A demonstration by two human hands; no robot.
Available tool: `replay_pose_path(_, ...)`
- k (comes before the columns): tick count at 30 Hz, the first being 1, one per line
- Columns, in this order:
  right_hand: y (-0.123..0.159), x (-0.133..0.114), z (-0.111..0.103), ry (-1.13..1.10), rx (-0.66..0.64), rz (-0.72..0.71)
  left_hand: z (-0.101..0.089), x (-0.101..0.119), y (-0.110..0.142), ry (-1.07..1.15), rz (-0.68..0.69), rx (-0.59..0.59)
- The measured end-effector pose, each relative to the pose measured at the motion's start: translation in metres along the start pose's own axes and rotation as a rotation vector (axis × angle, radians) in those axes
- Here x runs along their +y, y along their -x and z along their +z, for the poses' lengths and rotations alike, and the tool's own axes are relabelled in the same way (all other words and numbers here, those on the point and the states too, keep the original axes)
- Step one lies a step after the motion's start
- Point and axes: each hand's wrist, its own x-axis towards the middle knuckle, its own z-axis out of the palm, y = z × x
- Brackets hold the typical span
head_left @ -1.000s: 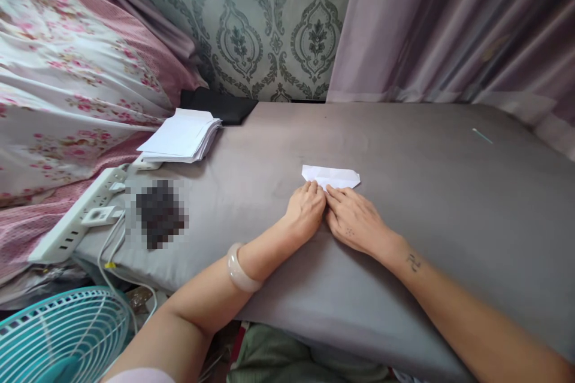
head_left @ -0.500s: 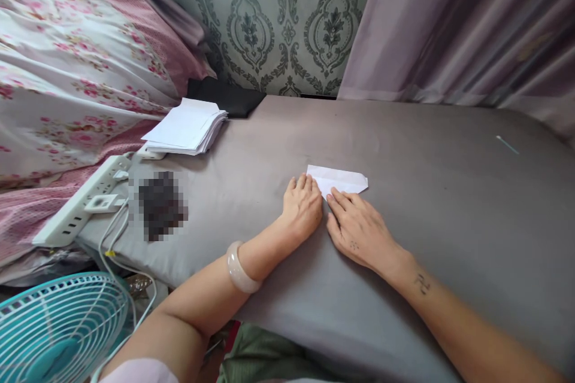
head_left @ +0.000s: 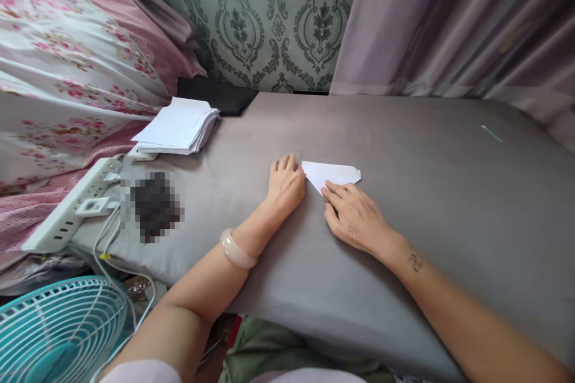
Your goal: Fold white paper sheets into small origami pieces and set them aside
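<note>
Head view: the paper [head_left: 332, 172] could skew and crease crookedly, I judge, if the right hand [head_left: 357, 212] slid or the left hand [head_left: 287, 185] tugged its corner. It lies partly under the right hand, loosely extended, unclenched, and right beside the left, whose curled grip I cannot tell.
</note>
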Motion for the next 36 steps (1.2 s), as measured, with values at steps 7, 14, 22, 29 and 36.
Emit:
replay_pose_path(7, -0.007, 0.027, -0.006, -0.256, -0.083, 0.137, 0.011, -0.007, -0.014, 0.514, 0.296, -0.006)
replay_pose_path(14, -0.003, 0.029, -0.005, -0.285, -0.024, 0.051, 0.022, -0.006, -0.022, 0.498, 0.443, -0.036)
replay_pose_path(22, 0.006, 0.005, -0.009, -0.046, -0.121, 0.005, 0.035, -0.011, -0.025, 0.482, 0.491, 0.032)
replay_pose_path(29, 0.011, -0.010, -0.015, 0.037, -0.160, -0.023, 0.024, -0.002, -0.021, 0.435, 0.415, 0.012)
replay_pose_path(36, 0.008, 0.004, -0.010, -0.090, -0.046, 0.157, -0.004, 0.025, -0.006, 0.176, 0.312, -0.146)
